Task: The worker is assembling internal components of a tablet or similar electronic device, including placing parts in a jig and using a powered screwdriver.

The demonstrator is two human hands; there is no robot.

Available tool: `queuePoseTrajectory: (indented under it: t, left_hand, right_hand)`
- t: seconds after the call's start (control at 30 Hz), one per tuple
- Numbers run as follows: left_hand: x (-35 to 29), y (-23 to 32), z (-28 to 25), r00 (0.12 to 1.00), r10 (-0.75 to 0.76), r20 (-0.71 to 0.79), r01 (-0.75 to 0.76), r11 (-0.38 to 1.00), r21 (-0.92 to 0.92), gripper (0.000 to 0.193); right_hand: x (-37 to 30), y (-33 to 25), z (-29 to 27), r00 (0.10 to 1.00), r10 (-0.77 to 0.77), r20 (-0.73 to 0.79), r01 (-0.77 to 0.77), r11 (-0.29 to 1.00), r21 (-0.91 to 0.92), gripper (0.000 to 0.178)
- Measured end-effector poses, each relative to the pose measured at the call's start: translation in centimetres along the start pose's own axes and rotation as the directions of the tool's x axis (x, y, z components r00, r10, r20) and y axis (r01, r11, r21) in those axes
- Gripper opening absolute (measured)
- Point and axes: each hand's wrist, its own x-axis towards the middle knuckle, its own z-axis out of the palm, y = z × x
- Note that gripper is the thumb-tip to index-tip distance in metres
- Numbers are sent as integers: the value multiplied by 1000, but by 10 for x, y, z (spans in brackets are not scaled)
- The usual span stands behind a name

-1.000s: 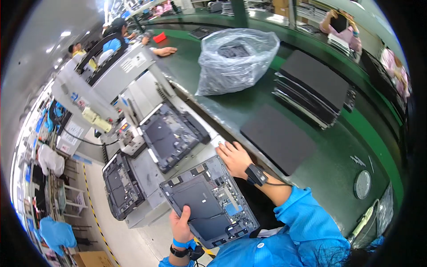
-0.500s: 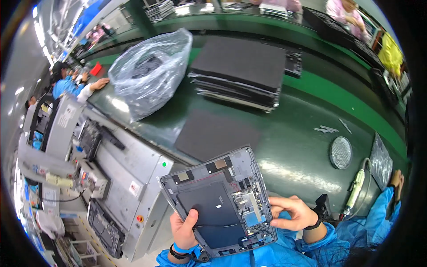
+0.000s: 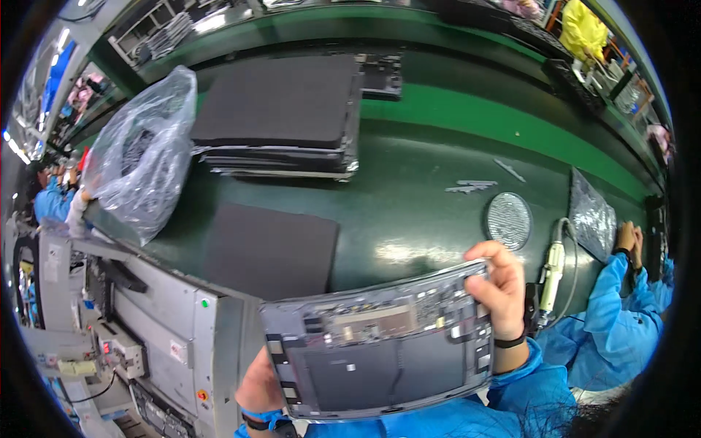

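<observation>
An opened laptop base (image 3: 394,369), with dark battery packs and a bare circuit board along its far edge, is held up in front of me, tilted. My left hand (image 3: 259,383) closes on its left side, the fingers partly hidden behind it. At the far right corner, my right hand (image 3: 502,292) grips the rim between thumb and fingers. Beyond the base, a dark foam sheet (image 3: 274,248) lies flat on the green bench (image 3: 409,212).
A stack of dark sheets and panels (image 3: 281,102) stands farther back, beside a clear plastic bag (image 3: 142,160). To the right are thin grey strips (image 3: 471,187), a round ribbed dish (image 3: 509,220), an electric screwdriver (image 3: 553,277) and a co-worker's hands (image 3: 630,241). A metal machine (image 3: 171,321) stands left.
The laptop base has been turned about a quarter turn, so its circuit board moved from the right side to the far edge. My right hand now grips a corner. The view has shifted right.
</observation>
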Motion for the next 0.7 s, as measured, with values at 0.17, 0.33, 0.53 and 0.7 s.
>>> queuePoseTrajectory:
  t: [0.17,0.33,0.53,0.7]
  left_hand:
    - [7,5,5,984,27,-178,17,971,240,68]
    - [4,7,3,979,76,-191,-30,972,235,66]
    - [-2,12,4,975,83,-208,-28,967,254,65]
    - [1,18,2,968,45,-245,29,957,289,66]
  right_hand:
    - [-6,-4,10,991,73,111,-79,996,51,36]
    - [-7,-3,15,982,23,188,-52,988,147,37]
    - [-7,-3,21,985,39,168,-65,986,152,36]
    - [-6,-6,25,984,51,172,-79,984,158,34]
